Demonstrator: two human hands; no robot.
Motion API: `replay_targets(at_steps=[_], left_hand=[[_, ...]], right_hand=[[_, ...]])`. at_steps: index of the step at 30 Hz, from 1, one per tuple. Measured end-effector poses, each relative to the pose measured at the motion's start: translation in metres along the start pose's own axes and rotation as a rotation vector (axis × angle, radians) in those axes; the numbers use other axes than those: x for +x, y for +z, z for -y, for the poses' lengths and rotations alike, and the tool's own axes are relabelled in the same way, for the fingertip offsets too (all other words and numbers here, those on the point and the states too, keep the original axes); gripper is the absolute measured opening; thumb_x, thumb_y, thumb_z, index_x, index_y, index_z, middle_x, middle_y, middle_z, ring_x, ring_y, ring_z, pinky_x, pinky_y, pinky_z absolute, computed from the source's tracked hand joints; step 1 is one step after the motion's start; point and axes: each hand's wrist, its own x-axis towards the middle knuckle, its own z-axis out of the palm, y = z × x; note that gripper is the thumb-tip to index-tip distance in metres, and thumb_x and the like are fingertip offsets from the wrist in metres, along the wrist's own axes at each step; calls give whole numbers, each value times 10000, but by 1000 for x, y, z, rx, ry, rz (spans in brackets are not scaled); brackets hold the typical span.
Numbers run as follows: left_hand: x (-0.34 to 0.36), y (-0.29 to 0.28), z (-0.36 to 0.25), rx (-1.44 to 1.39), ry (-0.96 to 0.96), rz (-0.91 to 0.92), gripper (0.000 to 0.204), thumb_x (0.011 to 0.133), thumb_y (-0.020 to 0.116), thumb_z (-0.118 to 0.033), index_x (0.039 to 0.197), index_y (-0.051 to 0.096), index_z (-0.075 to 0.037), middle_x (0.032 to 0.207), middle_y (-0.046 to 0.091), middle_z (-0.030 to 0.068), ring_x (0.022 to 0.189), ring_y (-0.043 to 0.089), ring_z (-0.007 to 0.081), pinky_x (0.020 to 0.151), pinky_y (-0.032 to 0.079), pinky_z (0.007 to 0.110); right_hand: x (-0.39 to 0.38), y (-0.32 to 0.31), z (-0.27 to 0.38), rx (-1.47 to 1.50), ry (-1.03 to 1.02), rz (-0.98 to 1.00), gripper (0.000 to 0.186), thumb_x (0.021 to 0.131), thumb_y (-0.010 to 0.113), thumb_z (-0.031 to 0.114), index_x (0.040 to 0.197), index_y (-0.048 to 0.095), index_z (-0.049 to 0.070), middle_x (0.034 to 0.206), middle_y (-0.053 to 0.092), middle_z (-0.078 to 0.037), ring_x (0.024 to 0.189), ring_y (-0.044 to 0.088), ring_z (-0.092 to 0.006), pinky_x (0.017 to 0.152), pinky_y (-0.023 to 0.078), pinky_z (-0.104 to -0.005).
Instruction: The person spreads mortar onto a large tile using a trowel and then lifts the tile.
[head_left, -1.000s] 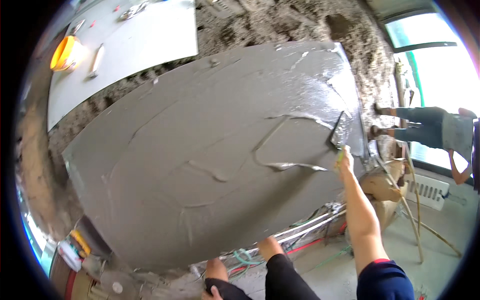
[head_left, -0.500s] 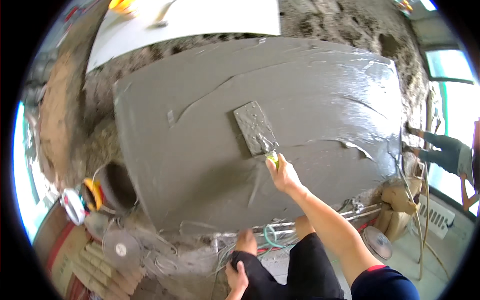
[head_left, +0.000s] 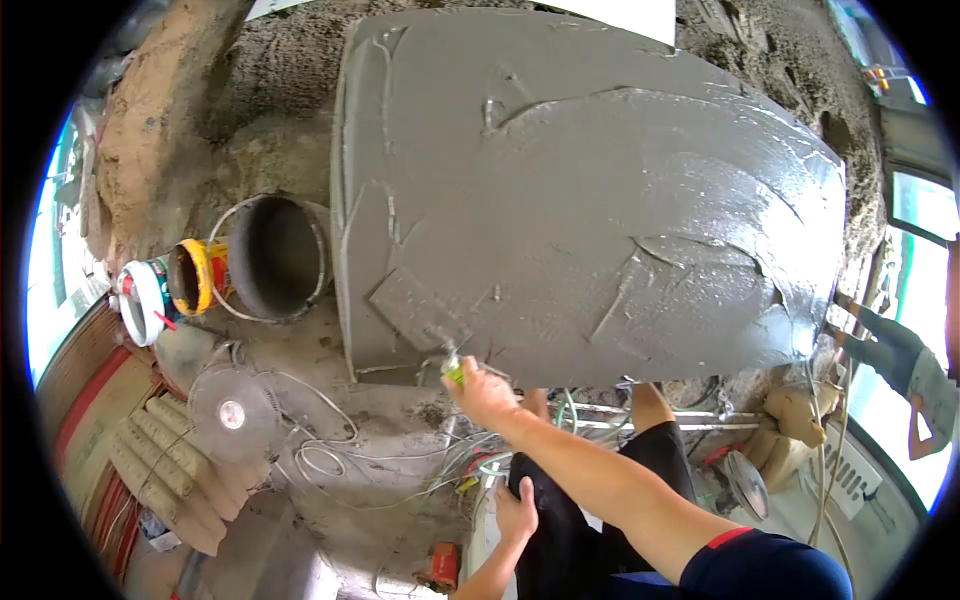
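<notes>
Right hand [head_left: 487, 396] grips trowel [head_left: 417, 308]; big bucket [head_left: 317, 226], yellow-rimmed bucket [head_left: 203, 272], contents unclear.

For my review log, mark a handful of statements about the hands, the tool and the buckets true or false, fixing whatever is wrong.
1. The right hand holds the trowel by its handle. True.
2. The left hand grips the trowel too. False: the left hand is at the left leg, away from the trowel.
3. The yellow-rimmed bucket is between the white bucket and the large dark bucket. True.
4. The grey-coated surface is perfectly smooth. False: raised ridges show on it.
</notes>
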Motion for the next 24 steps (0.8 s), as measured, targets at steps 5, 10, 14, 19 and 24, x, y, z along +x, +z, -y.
replay_targets(at_steps=[5,10,14,19,24], left_hand=[[-9,8,-12,-23,27,-6,774,906,480,-519,1353,354,100,1312,440,333,1234,425,451,1034,342,454],[-13,30,-3,80,109,-87,757,916,471,-520,1325,377,110,1255,476,341,1174,471,460,996,370,465],[-13,49,-2,208,133,-166,746,913,463,-525,1302,402,108,1269,474,332,1180,466,458,1000,364,466],[-15,72,-6,416,68,-133,843,914,395,-599,1345,347,125,1337,418,340,1259,404,446,1060,315,459],[-22,94,-42,597,-135,-33,977,859,255,-760,1420,315,38,1385,408,297,1250,420,455,1037,357,481]], right_hand=[[-22,7,-28,-94,-14,-76,409,939,473,439,1071,420,55,913,639,-239,803,656,-419,671,539,-493],[-51,-33,-98,-31,107,-321,369,913,531,421,1034,444,84,871,627,-198,743,655,-392,633,536,-478],[-73,-103,-181,25,236,-497,367,906,552,403,1017,446,70,879,629,-199,731,640,-412,616,526,-493],[-106,-202,-305,142,353,-724,358,913,547,366,1026,410,54,817,625,-229,713,623,-442,622,507,-520],[-154,-289,-444,357,645,-855,362,927,521,357,1064,403,43,825,628,-287,801,607,-491,688,483,-548]])
